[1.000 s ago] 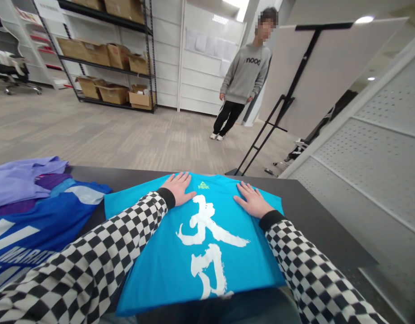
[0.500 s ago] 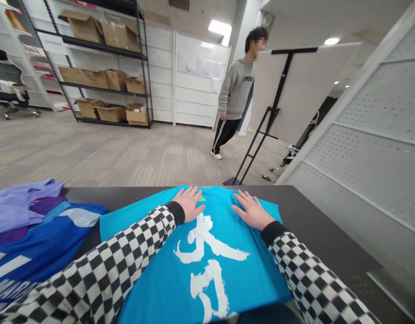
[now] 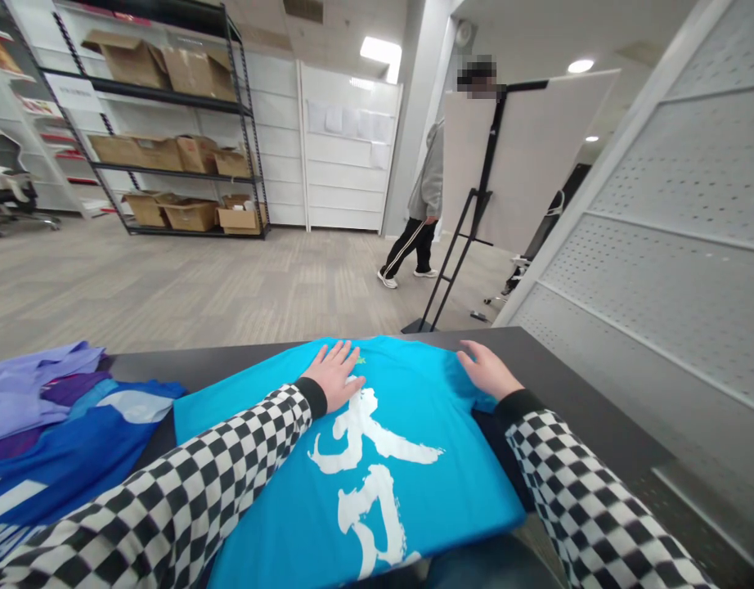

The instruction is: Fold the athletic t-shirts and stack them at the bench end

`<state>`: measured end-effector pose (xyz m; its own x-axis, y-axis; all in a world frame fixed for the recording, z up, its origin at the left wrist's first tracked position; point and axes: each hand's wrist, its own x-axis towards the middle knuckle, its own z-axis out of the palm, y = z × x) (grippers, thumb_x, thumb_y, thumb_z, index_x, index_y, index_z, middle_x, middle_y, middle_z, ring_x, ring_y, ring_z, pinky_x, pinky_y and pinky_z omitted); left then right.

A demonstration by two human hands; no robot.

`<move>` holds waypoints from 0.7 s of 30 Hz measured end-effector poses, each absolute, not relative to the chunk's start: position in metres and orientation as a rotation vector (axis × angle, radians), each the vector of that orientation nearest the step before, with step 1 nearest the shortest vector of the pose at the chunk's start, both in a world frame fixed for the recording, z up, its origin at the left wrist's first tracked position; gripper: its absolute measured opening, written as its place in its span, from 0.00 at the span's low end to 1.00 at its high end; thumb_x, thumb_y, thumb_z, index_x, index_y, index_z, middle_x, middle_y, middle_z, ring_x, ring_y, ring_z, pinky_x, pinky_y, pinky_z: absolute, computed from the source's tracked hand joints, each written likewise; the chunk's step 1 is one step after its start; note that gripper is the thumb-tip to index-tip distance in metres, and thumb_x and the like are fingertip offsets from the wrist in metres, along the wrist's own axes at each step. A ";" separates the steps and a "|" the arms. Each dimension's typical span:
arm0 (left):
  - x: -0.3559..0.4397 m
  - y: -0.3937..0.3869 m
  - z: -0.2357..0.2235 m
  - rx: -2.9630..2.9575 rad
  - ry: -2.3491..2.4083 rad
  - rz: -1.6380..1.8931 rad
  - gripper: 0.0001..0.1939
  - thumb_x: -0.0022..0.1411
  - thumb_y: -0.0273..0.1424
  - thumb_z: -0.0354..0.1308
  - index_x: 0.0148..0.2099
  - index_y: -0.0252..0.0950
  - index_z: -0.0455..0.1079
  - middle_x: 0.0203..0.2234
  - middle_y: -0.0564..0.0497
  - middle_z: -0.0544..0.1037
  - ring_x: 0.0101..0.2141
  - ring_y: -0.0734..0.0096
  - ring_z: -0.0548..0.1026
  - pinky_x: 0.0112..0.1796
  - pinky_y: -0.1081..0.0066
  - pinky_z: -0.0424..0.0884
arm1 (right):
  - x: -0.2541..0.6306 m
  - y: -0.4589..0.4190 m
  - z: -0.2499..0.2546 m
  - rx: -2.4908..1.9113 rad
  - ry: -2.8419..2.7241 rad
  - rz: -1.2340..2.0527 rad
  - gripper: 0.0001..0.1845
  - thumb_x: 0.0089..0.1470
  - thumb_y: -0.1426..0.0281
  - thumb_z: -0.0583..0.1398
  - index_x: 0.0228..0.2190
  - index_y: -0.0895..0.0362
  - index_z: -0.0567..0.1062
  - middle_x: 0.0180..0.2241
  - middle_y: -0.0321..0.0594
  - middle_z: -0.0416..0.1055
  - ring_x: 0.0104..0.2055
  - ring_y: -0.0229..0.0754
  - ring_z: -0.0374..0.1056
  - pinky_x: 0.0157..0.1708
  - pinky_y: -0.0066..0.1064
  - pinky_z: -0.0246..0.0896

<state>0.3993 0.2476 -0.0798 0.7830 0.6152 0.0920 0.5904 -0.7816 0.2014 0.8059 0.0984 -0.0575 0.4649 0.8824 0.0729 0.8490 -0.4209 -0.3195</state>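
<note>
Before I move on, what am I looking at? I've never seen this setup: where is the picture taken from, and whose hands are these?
There is no machine here. This view comes from a camera worn on a person's head, looking forward and down at their own bare hands. The left hand lies flat on a turquoise T-shirt with white brush lettering, and the right hand rests on its right side. Neither hand grips anything. The shirt is spread on a dark table, beside a pile of blue and lilac garments. Farther back, another person stands partly hidden by a white board.
</note>
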 end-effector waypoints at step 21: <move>0.200 0.181 -0.060 2.548 0.993 0.776 0.17 0.74 0.36 0.54 0.53 0.41 0.84 0.50 0.44 0.88 0.54 0.54 0.83 0.60 0.53 0.77 | 0.808 0.098 0.020 -2.431 -1.498 0.218 0.11 0.65 0.63 0.65 0.38 0.58 0.84 0.37 0.53 0.84 0.35 0.51 0.78 0.32 0.38 0.66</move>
<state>0.2000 0.1812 -0.0597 0.6154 0.6928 0.3760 0.5322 -0.7170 0.4501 0.8083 0.0984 0.0202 0.4521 0.8918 0.0168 0.8501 -0.4251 -0.3108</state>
